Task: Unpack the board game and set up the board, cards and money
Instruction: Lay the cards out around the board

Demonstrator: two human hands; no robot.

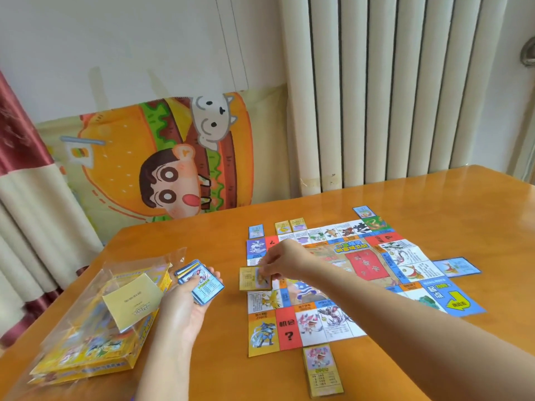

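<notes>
Head view: the board [362, 267] lies flat on the surface [202, 235]; the left hand [188, 302], palm up, grips a deck [202, 285] of blue cards just left of the board; the right hand [279, 260] pinches a yellow card [254, 279] over the board's left edge; loose cards [322, 371] lie beside its other edges; the box [95, 351], inside a clear bag [139, 267], sits far left.

The table [448, 198] is varnished wood, smooth and glossy. The board [364, 266] is thin printed paper, creased at its folds. The cards [207, 290] seem to be lightly glossy card. A clear, crinkled plastic bag [139, 261] covers the yellow cardboard box [95, 360].
</notes>
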